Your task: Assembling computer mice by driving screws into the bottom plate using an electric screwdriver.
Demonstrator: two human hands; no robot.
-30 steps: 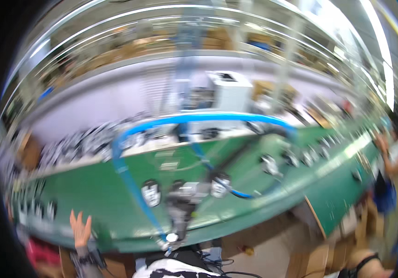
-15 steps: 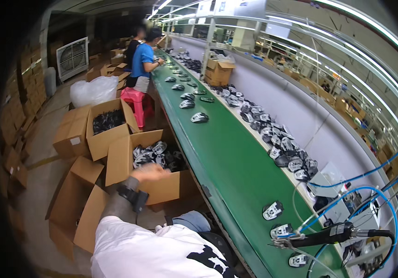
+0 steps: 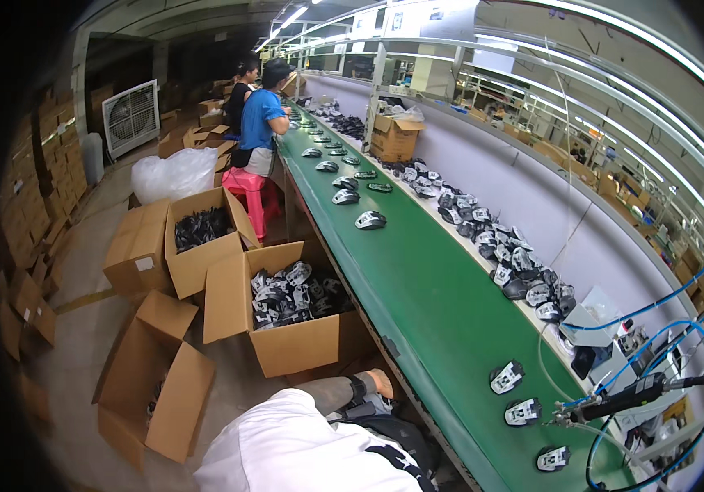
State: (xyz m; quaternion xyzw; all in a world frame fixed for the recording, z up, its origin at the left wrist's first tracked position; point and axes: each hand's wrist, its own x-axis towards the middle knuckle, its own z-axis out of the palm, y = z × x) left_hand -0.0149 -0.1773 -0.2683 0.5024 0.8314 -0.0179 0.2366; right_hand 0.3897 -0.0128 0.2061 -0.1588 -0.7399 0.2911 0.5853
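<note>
My left hand (image 3: 381,383) is low in the picture, beside the near edge of the green conveyor belt (image 3: 418,307). A dark band circles that wrist, and only part of the hand shows. Its fingers are too hidden to tell if they hold anything. Up and left of it stands an open cardboard box (image 3: 296,353) full of black and white computer mouse shells (image 3: 282,295). My right hand is out of view. Several mouse shells (image 3: 522,412) rest on the belt at the lower right, near a black power screwdriver (image 3: 627,398) with blue hoses.
More mouse shells (image 3: 371,220) dot the belt farther off, and a long pile (image 3: 516,258) lines its far side. Open cardboard boxes (image 3: 151,377) crowd the floor at left. Two people (image 3: 262,115) work up the belt, by a pink stool (image 3: 245,193).
My left hand has drawn back from above the box of mouse shells, moving right and down to the belt's edge. The view has shifted slightly.
</note>
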